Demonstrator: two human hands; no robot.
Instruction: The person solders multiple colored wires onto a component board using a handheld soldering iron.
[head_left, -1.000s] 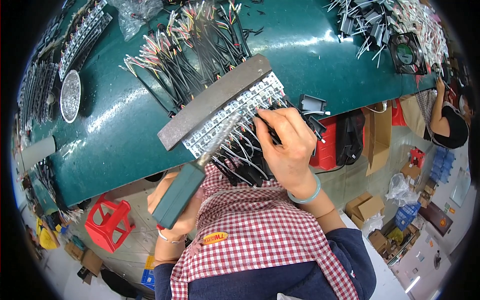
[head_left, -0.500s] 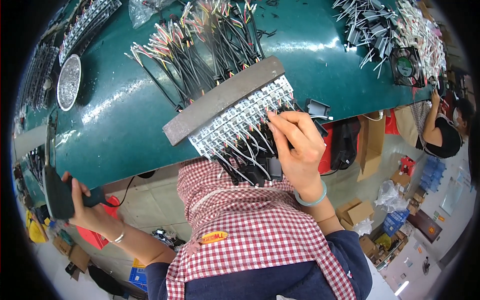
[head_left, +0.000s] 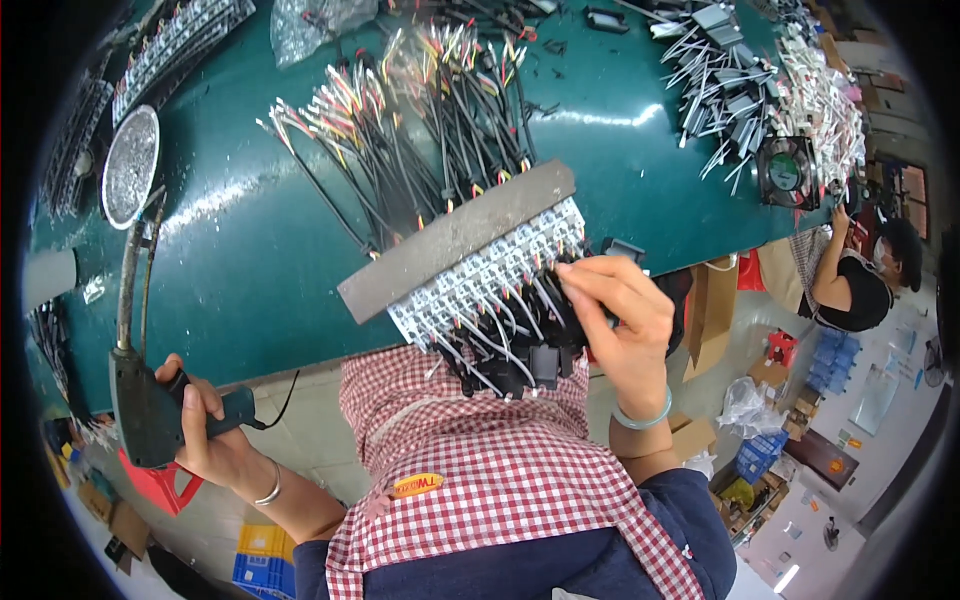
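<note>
My left hand (head_left: 212, 437) is wrapped round the handle of a dark green soldering gun (head_left: 143, 405). Its long tip points away from me, over the lower edge of a round, silvery-speckled dish (head_left: 118, 185). With thumb and fingers pinched, my right hand (head_left: 632, 325) meets the right part of a strip of small white circuit boards (head_left: 495, 268). Whatever lies between those fingertips is too small to make out. A long grey bar (head_left: 460, 240) rests along the strip. Black cables (head_left: 395, 165) with stripped coloured ends fan out beyond it; white wires and black housings (head_left: 545, 365) hang on my side.
Grey housings with white leads (head_left: 735, 85) are heaped at the far right, beside a small black fan (head_left: 788, 172). More board strips (head_left: 180, 60) lie far left, and a clear plastic bag (head_left: 318, 28) lies at the back. A co-worker (head_left: 850, 285) sits at the right.
My left hand has swung the soldering gun to the right, bringing its tip to the dish's edge. My right hand stays pinched at the boards. The whole view has shifted a little.
</note>
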